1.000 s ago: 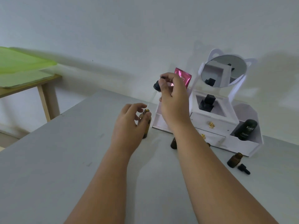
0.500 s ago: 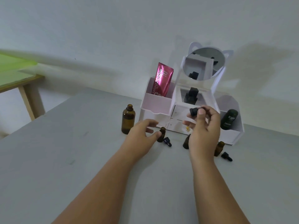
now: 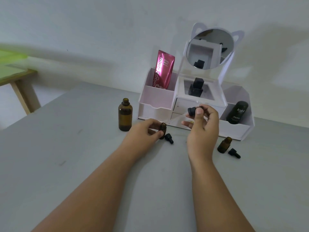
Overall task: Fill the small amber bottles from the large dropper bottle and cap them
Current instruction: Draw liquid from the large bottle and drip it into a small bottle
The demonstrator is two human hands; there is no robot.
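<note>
The large amber bottle point(image 3: 125, 114) stands uncapped on the grey table point(image 3: 66, 148). To its right, my left hand point(image 3: 143, 133) holds a small amber bottle point(image 3: 162, 129) upright on the table. My right hand point(image 3: 203, 128) pinches the black bulb of the dropper point(image 3: 192, 111); its glass tube slants down-left with its tip at that bottle's mouth. A small black cap point(image 3: 168, 138) lies beside the held bottle. Farther right stand another small amber bottle point(image 3: 224, 144), open, and its black cap point(image 3: 234, 153).
A white organiser point(image 3: 160, 101) with a cat-ear mirror point(image 3: 210, 47) stands at the back, holding a pink sachet point(image 3: 163, 69), a black bottle point(image 3: 196, 87) and a dark tube point(image 3: 237, 112). A wooden table with a green sheet point(image 3: 11, 64) is at far left.
My right hand lifted the dropper out of the large bottle and carried it right to the small bottle. My left hand let go of the large bottle and took the small one.
</note>
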